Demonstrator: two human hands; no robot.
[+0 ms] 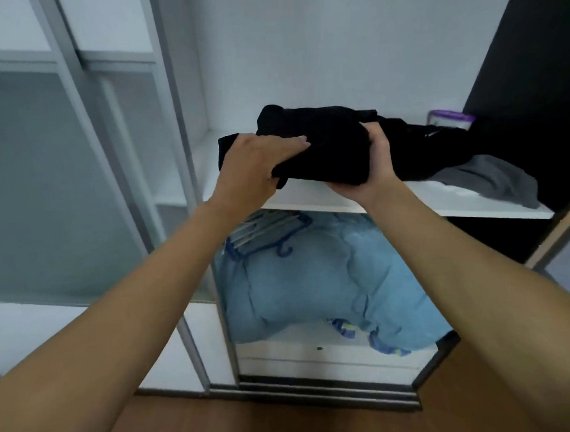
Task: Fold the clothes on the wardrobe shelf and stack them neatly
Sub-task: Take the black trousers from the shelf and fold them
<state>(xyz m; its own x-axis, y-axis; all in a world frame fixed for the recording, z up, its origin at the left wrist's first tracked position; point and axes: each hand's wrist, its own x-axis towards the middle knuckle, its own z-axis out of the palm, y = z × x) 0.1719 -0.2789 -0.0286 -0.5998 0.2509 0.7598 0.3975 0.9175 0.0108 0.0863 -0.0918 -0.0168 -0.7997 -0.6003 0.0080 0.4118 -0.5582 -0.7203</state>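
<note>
A folded black garment (326, 144) sits at the front of the white wardrobe shelf (312, 201). My left hand (258, 164) grips its left end, fingers over the top and thumb underneath. My right hand (373, 165) holds its right end, fingers curled over the top edge. Behind and to the right lies another black garment (438, 148), unfolded, with a small white mark. A grey garment (493, 178) lies crumpled at the shelf's right front.
A clear container with a purple lid (450, 119) stands at the back right of the shelf. Below the shelf are a light blue quilt (330, 279) and blue hangers (264, 233). A sliding door frame (175, 155) stands to the left, a dark panel (533, 70) to the right.
</note>
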